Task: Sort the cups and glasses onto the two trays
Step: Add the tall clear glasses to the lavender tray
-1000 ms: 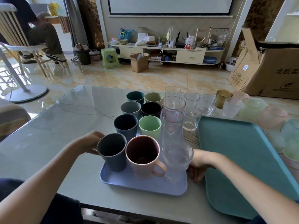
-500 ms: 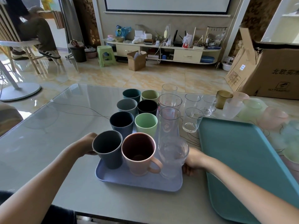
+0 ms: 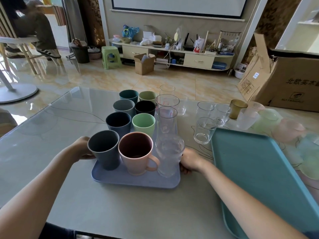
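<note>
A lavender-blue tray (image 3: 134, 181) sits on the glass-topped table in front of me. It carries several coloured cups, among them a dark grey cup (image 3: 105, 152) and a pink mug (image 3: 136, 156), plus a column of tall clear glasses (image 3: 167, 118) along its right side. My left hand (image 3: 81, 149) grips the tray's left edge and my right hand (image 3: 189, 161) grips its right edge. An empty teal tray (image 3: 259, 169) lies to the right. Loose clear glasses (image 3: 204, 131) stand on the table between the two trays.
An amber cup (image 3: 237, 108) and several frosted pastel cups (image 3: 286, 130) stand beyond the teal tray at the far right. A big cardboard box (image 3: 293, 80) is on the floor behind them. A person sits on a chair at the far left.
The lavender-blue tray, held by both hands, has slid left, which widens the gap to the loose clear glasses and the teal tray.
</note>
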Motion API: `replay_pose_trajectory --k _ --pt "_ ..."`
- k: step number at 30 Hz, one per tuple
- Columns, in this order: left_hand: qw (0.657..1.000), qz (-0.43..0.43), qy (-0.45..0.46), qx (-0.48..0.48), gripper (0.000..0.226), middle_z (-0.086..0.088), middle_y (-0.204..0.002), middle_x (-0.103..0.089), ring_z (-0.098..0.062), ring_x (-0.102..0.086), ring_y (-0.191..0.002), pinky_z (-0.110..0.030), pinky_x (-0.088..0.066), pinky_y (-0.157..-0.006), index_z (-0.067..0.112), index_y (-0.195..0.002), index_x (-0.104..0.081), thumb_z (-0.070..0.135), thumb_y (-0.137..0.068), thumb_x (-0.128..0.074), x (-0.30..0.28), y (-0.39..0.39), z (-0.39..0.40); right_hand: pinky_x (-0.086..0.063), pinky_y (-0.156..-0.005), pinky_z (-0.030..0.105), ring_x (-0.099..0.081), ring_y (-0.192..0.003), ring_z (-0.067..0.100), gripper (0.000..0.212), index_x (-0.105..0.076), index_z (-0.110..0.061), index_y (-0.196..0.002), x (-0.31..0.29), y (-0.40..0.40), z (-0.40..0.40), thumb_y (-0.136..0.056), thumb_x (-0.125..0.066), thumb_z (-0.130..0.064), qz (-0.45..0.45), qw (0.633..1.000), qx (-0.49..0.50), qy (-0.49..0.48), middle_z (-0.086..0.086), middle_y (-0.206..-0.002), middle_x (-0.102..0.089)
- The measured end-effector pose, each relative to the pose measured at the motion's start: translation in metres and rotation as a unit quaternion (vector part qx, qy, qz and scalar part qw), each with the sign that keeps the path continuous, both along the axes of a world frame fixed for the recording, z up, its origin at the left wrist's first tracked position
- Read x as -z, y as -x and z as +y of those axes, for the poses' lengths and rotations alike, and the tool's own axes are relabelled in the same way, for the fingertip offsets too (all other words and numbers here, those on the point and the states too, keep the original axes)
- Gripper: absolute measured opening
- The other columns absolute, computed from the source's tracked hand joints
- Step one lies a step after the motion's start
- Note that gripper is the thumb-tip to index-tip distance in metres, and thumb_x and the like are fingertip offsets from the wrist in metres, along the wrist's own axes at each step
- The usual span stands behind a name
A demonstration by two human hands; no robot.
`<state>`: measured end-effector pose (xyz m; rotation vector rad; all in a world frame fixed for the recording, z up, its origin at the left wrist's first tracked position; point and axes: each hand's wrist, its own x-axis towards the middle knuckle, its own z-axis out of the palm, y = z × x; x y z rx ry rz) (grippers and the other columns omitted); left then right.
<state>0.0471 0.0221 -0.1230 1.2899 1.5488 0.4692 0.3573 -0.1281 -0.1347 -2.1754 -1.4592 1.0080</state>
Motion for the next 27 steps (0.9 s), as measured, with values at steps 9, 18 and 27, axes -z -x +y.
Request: replay_pose_trajectory --k 9,18,27 --pt "0.995 -0.069 0.02 -0.066 0.026 -0.011 -0.065 -0.043 -0.02 -0.046 -0.039 -0.019 -0.046 -0.033 -0.001 -0.067 -0.043 -0.016 -0.087 -0.037 -0.005 0.0 -0.007 -0.033 -0.038 0.02 -0.045 -0.051 0.018 0.04 -0.042 -0.018 -0.053 0.004 0.011 -0.012 -0.093 -0.048 -0.021 -0.042 0.998 0.004 -0.051 0.018 -0.066 -0.06" --pt "0.998 -0.021 0.01 -0.056 0.011 -0.018 -0.065 -0.062 -0.024 -0.063 -0.05 -0.024 -0.054 -0.042 -0.004 -0.075 -0.056 -0.014 -0.078 -0.059 0.0 0.023 -0.01 -0.054 -0.067 0.035 -0.065 -0.091 0.04 0.036 -0.051 -0.008 -0.07 -0.003 0.023 -0.019 -0.098 -0.041 -0.028 -0.017 0.999 0.019 -0.022 0.03 -0.1 -0.065" --pt "0.959 0.047 -0.257 -0.11 0.017 -0.033 -0.089 -0.065 -0.044 -0.064 -0.073 -0.042 -0.047 -0.068 0.007 -0.076 -0.059 -0.004 -0.08 -0.047 -0.042 0.01 0.02 -0.045 -0.032 0.022 -0.049 -0.037 0.022 0.037 -0.049 -0.011 -0.072 -0.034 -0.017 -0.068 -0.1 -0.033 -0.029 0.039 0.995 0.093 -0.015 0.013 -0.057 -0.053"
